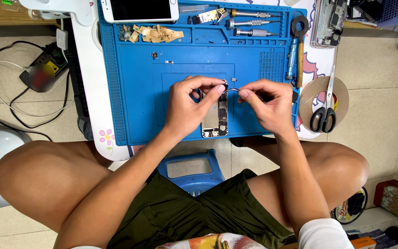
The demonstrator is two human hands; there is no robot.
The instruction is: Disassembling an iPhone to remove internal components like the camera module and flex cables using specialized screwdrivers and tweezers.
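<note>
- Blue repair mat (134, 92) carried the opened phone (215, 115) at its centre.
- Left hand (187, 106) pinched the phone's top edge.
- Right hand (266, 103) was clamped on tweezers (234, 89), tips at that same edge.
- Judged step: seating or lifting a tiny part; steady tips needed.
- Screwdrivers (252, 23) lay beyond the phone.

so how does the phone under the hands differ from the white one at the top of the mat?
The opened phone lies mid-mat with its insides bare; the white phone has its dark screen on. The opened one stands lengthwise away from the person, the white one lies crosswise on the blue mat's top edge. The left hand and right hand, holding tweezers, work on the opened one; nobody touches the white one. Both lie flat.
</note>
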